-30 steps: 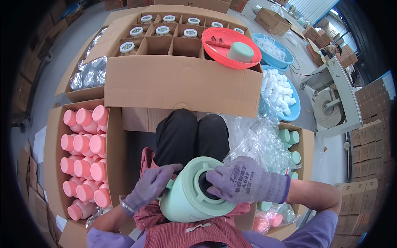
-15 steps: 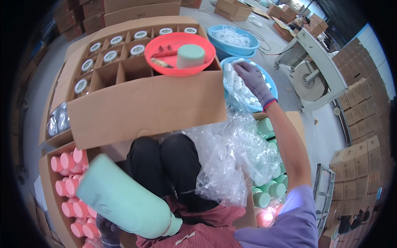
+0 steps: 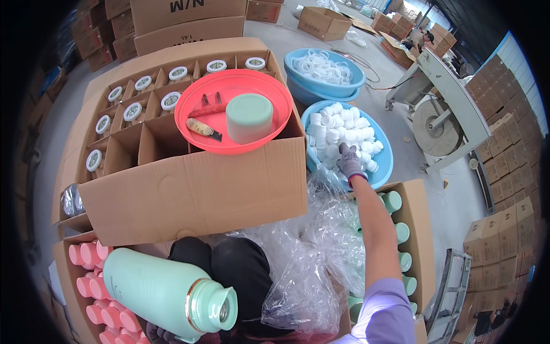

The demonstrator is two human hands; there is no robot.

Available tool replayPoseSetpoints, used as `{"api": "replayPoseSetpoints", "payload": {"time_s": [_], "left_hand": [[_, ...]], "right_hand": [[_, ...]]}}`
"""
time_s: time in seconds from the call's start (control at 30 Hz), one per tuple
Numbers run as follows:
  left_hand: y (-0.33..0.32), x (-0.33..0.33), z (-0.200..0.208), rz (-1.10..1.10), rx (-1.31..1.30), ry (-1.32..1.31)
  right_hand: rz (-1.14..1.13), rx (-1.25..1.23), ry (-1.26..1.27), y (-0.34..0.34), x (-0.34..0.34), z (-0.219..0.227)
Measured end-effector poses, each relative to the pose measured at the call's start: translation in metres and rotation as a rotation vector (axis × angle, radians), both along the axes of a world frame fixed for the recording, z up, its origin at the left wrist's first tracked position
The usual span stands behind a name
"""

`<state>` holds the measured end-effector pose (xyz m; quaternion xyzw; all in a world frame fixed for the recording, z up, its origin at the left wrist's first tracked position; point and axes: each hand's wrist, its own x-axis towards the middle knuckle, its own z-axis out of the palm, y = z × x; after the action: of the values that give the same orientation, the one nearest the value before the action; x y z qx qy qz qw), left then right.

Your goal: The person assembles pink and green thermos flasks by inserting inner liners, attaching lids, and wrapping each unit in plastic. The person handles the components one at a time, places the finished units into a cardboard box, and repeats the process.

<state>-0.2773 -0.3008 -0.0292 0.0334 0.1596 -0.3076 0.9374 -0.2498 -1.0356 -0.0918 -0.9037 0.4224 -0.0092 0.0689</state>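
Note:
My left hand [image 3: 161, 335], in a dark glove, supports a mint-green vacuum flask [image 3: 152, 286] from below. The flask lies tilted over my lap, its open mouth turned to the right and toward me. My right hand [image 3: 349, 162], in a grey glove, is at the near side of a blue basin [image 3: 387, 163] full of white plastic stoppers [image 3: 338, 129]. Its fingers are curled together; whatever they may hold is hidden.
A divided carton [image 3: 195, 198] holds several white-topped flasks. On it rests a red tray [image 3: 200, 140] with a mint cup [image 3: 250, 117] and a cutter knife [image 3: 203, 128]. Pink cups [image 3: 91, 252], green cups [image 3: 402, 232], plastic wrap [image 3: 303, 252] and a basin of white rings [image 3: 321, 66] surround me.
The flask has turned so its mouth faces me more and sits farther right. My right hand has drawn back toward the near side of the stopper basin. The whole view has shifted.

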Motion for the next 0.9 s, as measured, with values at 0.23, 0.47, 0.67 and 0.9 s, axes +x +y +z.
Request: {"api": "replayPoseSetpoints", "payload": {"time_s": [0.23, 0.47, 0.67, 0.9], "left_hand": [[-0.054, 0.008, 0.041, 0.163, -0.119, 0.210], [-0.069, 0.000, 0.054, -0.017, -0.240, 0.258], [-0.080, -0.010, 0.066, -0.003, -0.152, 0.137], [-0.075, -0.007, 0.060, 0.007, -0.290, 0.144]], "right_hand": [[-0.150, 0.173, 0.059, -0.008, -0.020, 0.017], [-0.009, 0.014, 0.052, -0.012, -0.022, -0.006], [-0.175, -0.018, -0.638, 0.026, -0.012, 0.020], [0.508, 0.940, -0.853, 0.272, -0.048, 0.178]]}}
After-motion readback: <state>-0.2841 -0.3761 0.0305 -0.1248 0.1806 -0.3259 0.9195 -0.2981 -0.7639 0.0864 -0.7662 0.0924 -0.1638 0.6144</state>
